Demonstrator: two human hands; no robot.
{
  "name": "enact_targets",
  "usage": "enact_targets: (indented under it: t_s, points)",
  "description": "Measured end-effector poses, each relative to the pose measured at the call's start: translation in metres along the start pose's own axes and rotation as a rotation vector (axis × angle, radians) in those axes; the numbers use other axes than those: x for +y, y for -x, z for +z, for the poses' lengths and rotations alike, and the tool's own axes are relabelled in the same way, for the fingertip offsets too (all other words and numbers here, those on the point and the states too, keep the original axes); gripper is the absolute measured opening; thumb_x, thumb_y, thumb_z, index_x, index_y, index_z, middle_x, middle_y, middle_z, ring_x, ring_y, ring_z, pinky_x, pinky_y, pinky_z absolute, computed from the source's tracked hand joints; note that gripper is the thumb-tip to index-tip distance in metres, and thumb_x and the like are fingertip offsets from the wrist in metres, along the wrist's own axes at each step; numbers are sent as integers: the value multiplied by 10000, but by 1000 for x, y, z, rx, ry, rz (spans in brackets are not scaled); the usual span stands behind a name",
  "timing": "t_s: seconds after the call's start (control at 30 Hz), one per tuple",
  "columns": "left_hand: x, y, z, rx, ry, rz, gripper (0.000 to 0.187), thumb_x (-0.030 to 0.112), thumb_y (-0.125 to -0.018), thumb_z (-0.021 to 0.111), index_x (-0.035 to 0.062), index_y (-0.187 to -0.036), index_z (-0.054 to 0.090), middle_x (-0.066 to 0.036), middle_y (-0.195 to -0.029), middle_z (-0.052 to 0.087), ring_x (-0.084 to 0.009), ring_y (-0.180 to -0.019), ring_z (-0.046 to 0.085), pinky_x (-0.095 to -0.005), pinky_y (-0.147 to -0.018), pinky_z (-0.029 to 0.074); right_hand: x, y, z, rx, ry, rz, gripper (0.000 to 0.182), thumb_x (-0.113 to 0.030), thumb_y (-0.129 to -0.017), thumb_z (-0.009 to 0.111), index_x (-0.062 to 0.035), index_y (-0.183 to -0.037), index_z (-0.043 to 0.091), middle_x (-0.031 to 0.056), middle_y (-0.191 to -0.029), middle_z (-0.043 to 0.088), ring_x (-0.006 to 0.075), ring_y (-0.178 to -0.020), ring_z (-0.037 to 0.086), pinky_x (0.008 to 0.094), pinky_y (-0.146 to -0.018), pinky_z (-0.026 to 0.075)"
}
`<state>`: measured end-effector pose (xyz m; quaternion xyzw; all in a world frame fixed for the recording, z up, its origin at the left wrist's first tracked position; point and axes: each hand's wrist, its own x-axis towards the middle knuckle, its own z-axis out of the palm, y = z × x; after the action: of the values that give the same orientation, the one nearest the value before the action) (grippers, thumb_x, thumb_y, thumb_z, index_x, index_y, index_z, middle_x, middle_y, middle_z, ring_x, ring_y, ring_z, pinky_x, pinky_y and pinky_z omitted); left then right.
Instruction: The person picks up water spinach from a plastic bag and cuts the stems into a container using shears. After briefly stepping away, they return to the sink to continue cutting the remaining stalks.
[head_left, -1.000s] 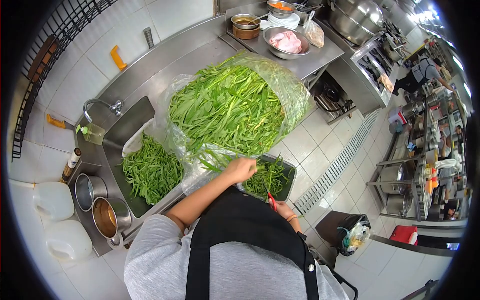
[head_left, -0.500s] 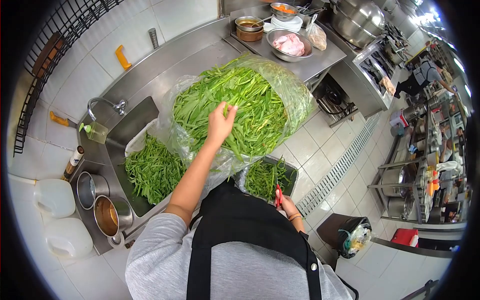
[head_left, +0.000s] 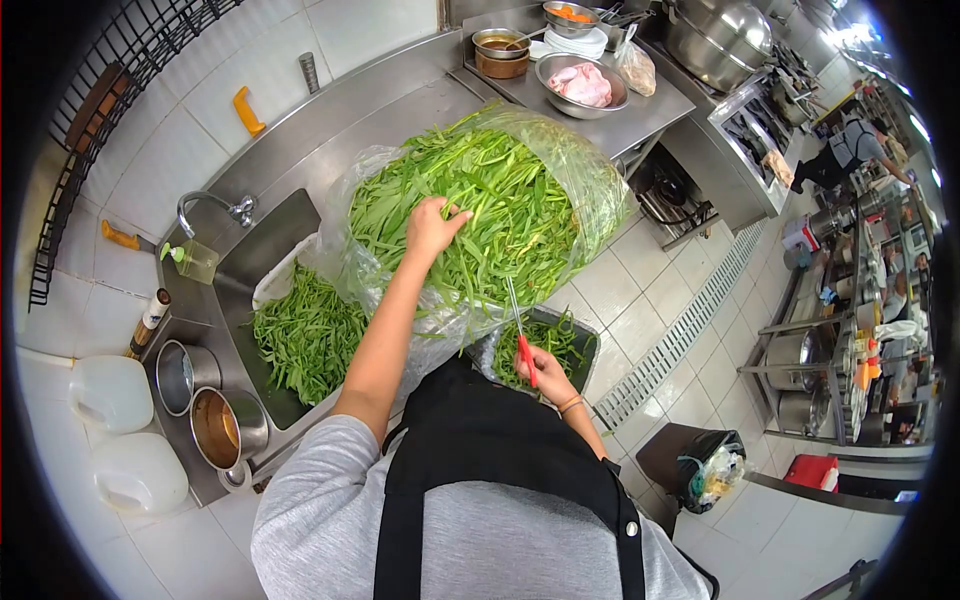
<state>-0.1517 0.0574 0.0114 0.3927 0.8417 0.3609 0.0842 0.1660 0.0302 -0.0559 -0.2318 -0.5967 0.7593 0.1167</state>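
A big clear plastic bag (head_left: 590, 190) lies open, full of long leafy greens (head_left: 500, 190). My left hand (head_left: 434, 228) reaches onto the pile, its fingers closed around some green stems. Red-handled scissors (head_left: 525, 352) are in my right hand (head_left: 543, 374), their metal blades pointing up at the lower edge of the greens. Below the bag, a dark container (head_left: 590, 352) holds cut greens (head_left: 565, 340), partly behind my right hand. More greens (head_left: 312, 335) lie in a white basket in the sink (head_left: 262, 250) at the left.
Two metal pots (head_left: 228, 428), white jugs (head_left: 138, 472) and a soap bottle (head_left: 196, 262) stand left. A bowl of raw meat (head_left: 582, 86) is on the back counter. At right are a bin (head_left: 675, 455), a floor drain (head_left: 690, 335) and a person (head_left: 852, 150) farther off.
My right hand has moved up and left with the scissors, from over the dark container to the edge of the greens. My left hand has shifted slightly left.
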Motion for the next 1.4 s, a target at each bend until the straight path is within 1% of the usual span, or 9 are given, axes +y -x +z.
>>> enact_targets:
  t_s: [0.1,0.33,0.43,0.5,0.73,0.9,1.0,1.17,1.4]
  points:
    - [1,9,-9,68,129,210,361,351,-680,737,31,-735,579,-144,-715,584,-294,-693,568,-383,-668,443,-16,-16,7,32,-77,-61,200,-252,-871,569,-67,-816,517,-63,-674,427,34,-614,384,187,-547,323]
    - [27,46,-49,-277,512,-3,290,163,-684,762,72,-734,491,67,-678,439,-23,-628,359,-194,-529,295,-64,-15,17,-9,-79,-136,237,-254,-880,553,-49,-772,506,-44,-686,462,43,-612,394,194,-554,339]
    - [39,63,-60,-271,564,78,314,158,-679,768,76,-742,471,66,-703,429,-29,-638,362,-201,-531,302,-78,-17,19,-70,1,-138,249,-272,-883,555,-51,-774,514,-42,-686,467,47,-614,403,199,-562,346]
    - [34,72,-59,-284,556,144,337,166,-677,772,81,-745,453,66,-710,409,-36,-638,359,-205,-538,306,-82,-20,20,-72,-13,60,287,-318,-885,551,-54,-774,526,-38,-692,481,48,-615,410,202,-568,354]
    - [18,89,-42,-200,724,-56,270,271,-810,645,42,-778,506,20,-699,423,-84,-659,385,-235,-628,355,-69,-25,15,83,-20,82,353,-383,-893,518,-56,-760,534,-30,-688,503,53,-620,431,201,-589,367]
    - [4,97,-35,-177,584,-52,260,224,-774,684,24,-780,518,18,-698,437,-78,-684,395,-229,-628,353,-80,-31,16,-236,-119,-47,334,-370,-891,526,-56,-784,561,-30,-697,509,51,-643,450,196,-604,376]
    - [1,101,-31,-129,552,-28,258,182,-738,712,20,-787,518,19,-702,448,-81,-680,400,-227,-639,360,-80,-34,18,-203,33,148,324,-355,-889,531,-46,-801,565,-22,-714,513,56,-655,457,199,-608,379]
    - [23,108,-40,-6,471,93,237,109,-688,729,14,-795,540,-24,-711,540,-101,-682,484,-244,-670,416,-93,-9,18,-169,-78,95,366,-373,-881,533,-27,-762,557,-6,-710,527,66,-650,461,205,-610,383]
    - [63,122,-45,-295,389,309,196,141,-676,740,55,-824,645,-73,-770,608,-207,-698,586,-291,-636,450,-93,34,7,-50,-24,50,466,-466,-883,478,-34,-719,532,14,-707,526,93,-657,458,222,-627,373]
